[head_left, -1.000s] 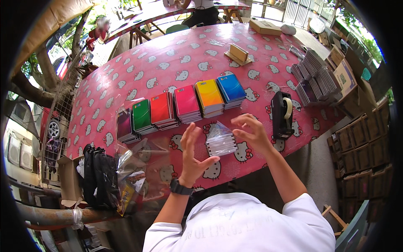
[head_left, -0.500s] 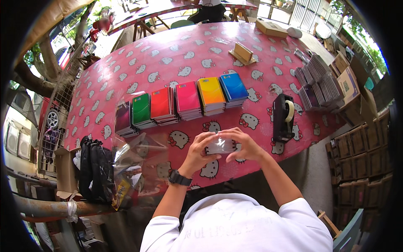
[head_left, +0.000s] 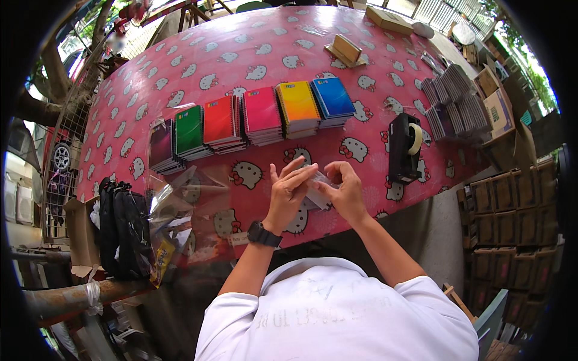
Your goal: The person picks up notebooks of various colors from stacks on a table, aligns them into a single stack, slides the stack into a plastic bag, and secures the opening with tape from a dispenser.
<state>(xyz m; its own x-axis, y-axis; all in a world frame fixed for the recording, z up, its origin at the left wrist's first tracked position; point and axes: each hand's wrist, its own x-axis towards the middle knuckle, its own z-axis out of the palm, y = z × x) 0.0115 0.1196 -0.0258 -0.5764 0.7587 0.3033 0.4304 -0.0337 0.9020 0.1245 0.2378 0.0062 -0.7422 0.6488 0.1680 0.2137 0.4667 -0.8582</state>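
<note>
Just beyond the table's near edge I hold a small whitish pack of notebooks, tilted, with a glossy clear wrap. My left hand grips its left side, some fingers raised and spread; its thumb is hidden. My right hand is closed on the other end, thumb and fingers bent over the upper corner. Beyond my hands stand stacks of spiral notebooks in a slanting row: purple, green, red, pink, yellow and blue.
A black tape dispenser stands to the right. Past it are piled grey-edged notebook packs and cardboard boxes. Clear plastic bags and a black bag lie left. A wooden stand sits farther back on the pink table.
The pack has turned from level to tilted between my hands. My left fingers have lifted and spread, while my right hand has closed in. The view has shifted slightly.
</note>
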